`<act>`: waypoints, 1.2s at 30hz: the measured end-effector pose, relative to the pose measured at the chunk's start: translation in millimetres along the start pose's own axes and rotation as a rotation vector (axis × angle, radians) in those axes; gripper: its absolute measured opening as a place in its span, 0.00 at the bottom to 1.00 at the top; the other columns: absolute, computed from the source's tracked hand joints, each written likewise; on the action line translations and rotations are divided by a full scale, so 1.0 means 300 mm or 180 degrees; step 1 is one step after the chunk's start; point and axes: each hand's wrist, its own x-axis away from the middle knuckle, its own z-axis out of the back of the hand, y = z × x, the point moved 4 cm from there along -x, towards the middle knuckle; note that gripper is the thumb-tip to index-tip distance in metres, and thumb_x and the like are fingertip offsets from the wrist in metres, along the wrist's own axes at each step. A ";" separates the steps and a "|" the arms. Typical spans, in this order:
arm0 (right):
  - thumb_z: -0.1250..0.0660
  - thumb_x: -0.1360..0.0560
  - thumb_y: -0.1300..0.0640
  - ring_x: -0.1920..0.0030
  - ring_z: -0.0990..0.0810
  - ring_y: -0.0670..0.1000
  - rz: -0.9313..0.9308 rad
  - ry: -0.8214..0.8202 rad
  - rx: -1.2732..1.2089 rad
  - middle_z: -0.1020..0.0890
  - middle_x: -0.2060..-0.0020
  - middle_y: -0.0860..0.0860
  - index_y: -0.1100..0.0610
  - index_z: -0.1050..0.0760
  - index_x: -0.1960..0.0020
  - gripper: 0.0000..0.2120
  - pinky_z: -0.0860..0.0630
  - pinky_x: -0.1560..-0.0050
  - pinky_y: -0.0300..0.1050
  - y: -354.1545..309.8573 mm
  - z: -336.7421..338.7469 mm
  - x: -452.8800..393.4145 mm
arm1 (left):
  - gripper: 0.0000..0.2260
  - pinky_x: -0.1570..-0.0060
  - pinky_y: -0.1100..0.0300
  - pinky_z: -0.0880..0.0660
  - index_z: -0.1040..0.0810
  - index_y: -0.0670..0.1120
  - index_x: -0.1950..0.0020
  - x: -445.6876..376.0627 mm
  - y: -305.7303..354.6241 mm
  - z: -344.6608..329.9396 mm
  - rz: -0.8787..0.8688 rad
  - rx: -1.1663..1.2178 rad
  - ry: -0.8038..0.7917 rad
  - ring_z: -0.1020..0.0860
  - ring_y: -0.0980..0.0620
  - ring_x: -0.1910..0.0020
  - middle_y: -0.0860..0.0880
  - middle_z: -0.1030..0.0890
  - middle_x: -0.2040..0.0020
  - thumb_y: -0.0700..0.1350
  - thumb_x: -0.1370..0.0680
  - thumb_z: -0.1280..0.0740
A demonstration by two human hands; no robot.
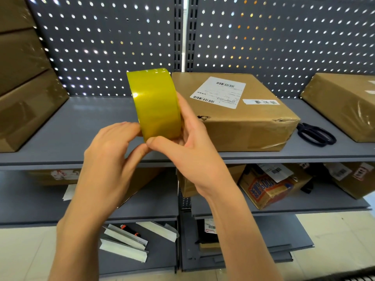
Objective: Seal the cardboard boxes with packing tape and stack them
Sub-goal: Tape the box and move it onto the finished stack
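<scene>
A yellow roll of packing tape [155,102] is held upright in front of the top shelf. My right hand [188,145] grips it from the right, thumb on its lower edge. My left hand [113,147] pinches at the roll's lower left edge with curled fingers. Behind the roll, a flat cardboard box [243,122] with a white shipping label [219,91] lies on the grey shelf [91,122]. A stack of brown boxes [24,88] stands at the left, and another box [345,102] lies at the right edge.
Black scissors [316,133] lie on the shelf right of the labelled box. A perforated grey back panel [284,41] rises behind. Lower shelves hold several more parcels [272,187] and folded white pieces [125,242]. Pale floor shows below.
</scene>
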 end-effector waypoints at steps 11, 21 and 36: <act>0.37 0.30 0.78 0.50 0.24 0.46 0.0145 0.0003 -0.0172 0.22 0.47 0.56 0.50 0.33 0.35 0.32 0.24 0.51 0.38 -0.017 0.005 0.008 | 0.16 0.28 0.49 0.40 0.21 0.40 0.43 -0.010 -0.039 -0.010 -0.0428 0.0002 0.0096 0.30 0.53 0.33 0.48 0.21 0.41 0.48 0.24 0.38; 0.35 0.27 0.73 0.46 0.23 0.47 0.0041 0.0123 -0.0025 0.21 0.47 0.52 0.55 0.33 0.32 0.27 0.26 0.41 0.46 -0.005 0.009 -0.008 | 0.15 0.50 0.66 0.28 0.20 0.37 0.47 -0.011 0.016 0.031 -0.0196 0.0025 0.0423 0.21 0.51 0.51 0.47 0.19 0.52 0.48 0.23 0.37; 0.39 0.28 0.75 0.55 0.25 0.46 0.0116 0.0043 -0.0319 0.22 0.54 0.51 0.49 0.32 0.36 0.28 0.27 0.51 0.36 -0.031 0.001 -0.012 | 0.15 0.53 0.69 0.30 0.23 0.39 0.44 -0.023 0.031 0.005 -0.0071 0.0607 0.0323 0.23 0.58 0.52 0.52 0.20 0.50 0.48 0.24 0.38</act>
